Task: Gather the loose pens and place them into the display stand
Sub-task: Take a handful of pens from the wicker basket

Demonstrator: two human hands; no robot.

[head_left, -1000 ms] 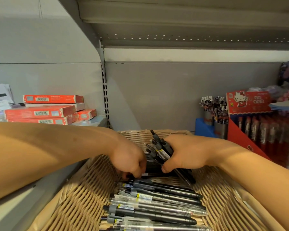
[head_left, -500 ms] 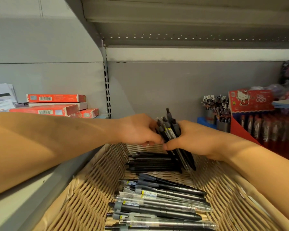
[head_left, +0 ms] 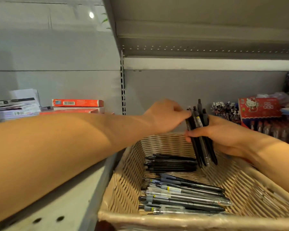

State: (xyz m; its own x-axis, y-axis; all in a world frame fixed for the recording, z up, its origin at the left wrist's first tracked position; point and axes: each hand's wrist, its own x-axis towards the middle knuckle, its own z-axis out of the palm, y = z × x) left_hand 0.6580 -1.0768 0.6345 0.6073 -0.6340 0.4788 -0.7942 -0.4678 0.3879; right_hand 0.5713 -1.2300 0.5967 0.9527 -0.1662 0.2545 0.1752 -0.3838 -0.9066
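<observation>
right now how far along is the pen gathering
Partly done. A bundle of black pens is gripped upright in the right hand, and the left hand touches its tops. Left: black pens and grey pens lie in the wicker basket. Nothing is visibly placed in a stand yet.

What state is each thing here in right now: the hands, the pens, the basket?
Right hand: grips a pen bundle, upright.
Left hand: fingertips at the bundle's top.
Black pens: lying flat in the basket.
Grey pens: lying piled, nearer.
Red boxes: stacked, closed.
</observation>
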